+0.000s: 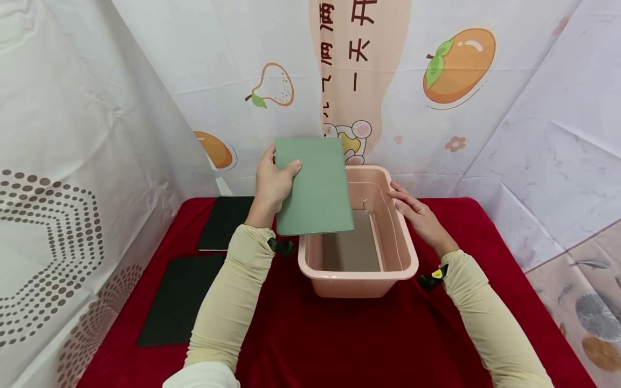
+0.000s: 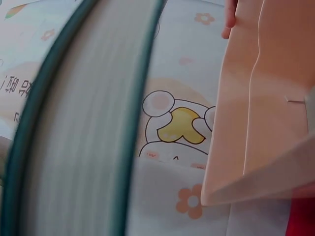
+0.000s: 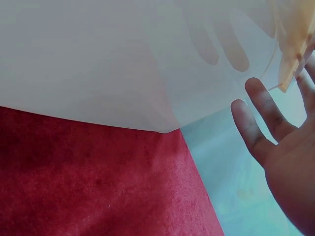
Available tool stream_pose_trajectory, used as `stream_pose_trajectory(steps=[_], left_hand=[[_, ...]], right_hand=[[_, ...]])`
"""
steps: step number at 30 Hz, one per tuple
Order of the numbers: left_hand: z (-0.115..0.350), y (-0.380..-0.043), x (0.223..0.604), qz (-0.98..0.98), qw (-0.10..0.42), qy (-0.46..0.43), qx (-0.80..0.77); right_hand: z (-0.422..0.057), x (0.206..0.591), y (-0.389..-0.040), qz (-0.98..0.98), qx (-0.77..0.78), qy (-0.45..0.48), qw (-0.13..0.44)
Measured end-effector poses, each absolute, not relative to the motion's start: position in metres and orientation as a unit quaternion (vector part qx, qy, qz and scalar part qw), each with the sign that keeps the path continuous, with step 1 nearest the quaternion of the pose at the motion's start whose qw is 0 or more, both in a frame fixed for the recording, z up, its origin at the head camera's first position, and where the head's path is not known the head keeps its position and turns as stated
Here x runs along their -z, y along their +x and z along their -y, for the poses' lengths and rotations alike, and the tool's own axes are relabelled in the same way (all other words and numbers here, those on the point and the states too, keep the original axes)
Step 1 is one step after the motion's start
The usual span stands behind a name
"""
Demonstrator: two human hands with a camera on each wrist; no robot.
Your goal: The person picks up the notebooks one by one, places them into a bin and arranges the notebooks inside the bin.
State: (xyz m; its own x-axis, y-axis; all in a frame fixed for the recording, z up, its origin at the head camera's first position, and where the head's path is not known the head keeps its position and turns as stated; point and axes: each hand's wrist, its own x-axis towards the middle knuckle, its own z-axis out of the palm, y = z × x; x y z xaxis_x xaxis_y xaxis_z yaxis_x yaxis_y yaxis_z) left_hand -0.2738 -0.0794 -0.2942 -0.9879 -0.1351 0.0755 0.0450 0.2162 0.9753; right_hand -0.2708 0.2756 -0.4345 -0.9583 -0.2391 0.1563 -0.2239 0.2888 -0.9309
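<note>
My left hand (image 1: 274,186) grips a thick green hardcover book (image 1: 315,188) by its left edge, thumb on the cover. The book is held above the left side of a pink plastic basin (image 1: 359,276), tilted, hiding part of it. In the left wrist view the book's white page block (image 2: 88,118) shows close up between its covers. A grey-brown book (image 1: 349,245) lies inside the basin. At the basin's right rim, my right hand (image 1: 421,218) touches with fairly straight fingers; the right wrist view shows them spread beside the outer wall (image 3: 98,64).
Two black books lie on the red cloth at the left, one farther back (image 1: 223,221) and one nearer (image 1: 179,302). The red cloth (image 1: 378,345) covers the table. A printed curtain (image 1: 204,70) hangs behind and at both sides.
</note>
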Motion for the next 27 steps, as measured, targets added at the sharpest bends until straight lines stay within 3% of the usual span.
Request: stream_pose_trajectory(steps=[10,27], left_hand=[[0.067,-0.277,0.297,0.776,0.045,0.059,0.627],[0.046,-0.291,0.307,0.783,0.055,0.051,0.617]], right_hand=[[-0.276,0.435,-0.270,-0.801,0.581,-0.145,0.010],[-0.277,0.436,-0.270,-0.805,0.573,-0.153,0.002]])
